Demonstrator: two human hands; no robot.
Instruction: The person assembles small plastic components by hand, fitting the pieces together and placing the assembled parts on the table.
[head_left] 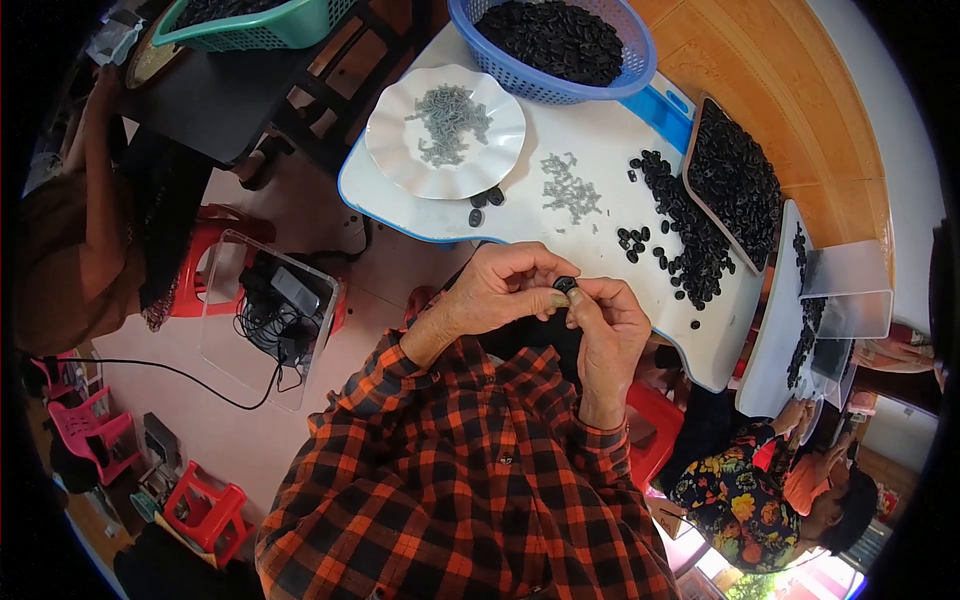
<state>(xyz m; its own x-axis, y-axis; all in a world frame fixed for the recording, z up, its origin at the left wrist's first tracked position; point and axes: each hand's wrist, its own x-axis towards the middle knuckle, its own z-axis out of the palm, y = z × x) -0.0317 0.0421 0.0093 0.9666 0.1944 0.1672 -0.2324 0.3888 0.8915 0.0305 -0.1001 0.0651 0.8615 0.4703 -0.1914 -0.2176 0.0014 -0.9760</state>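
A small black oval plastic piece is pinched between my two hands just in front of my chest, by the table's near edge. My left hand has its thumb and fingertips closed on one side of it. From the other side my right hand grips it with thumb and index finger. Beyond them, small clear plastic bits lie scattered on the white table. To the right spreads a heap of loose black oval pieces. More clear bits fill the middle of a white scalloped plate.
A blue basket of black pieces stands at the back. A tray of black pieces leans over the right side. Several black pieces lie beside the plate. People sit left and right. A clear bin with cables stands at left.
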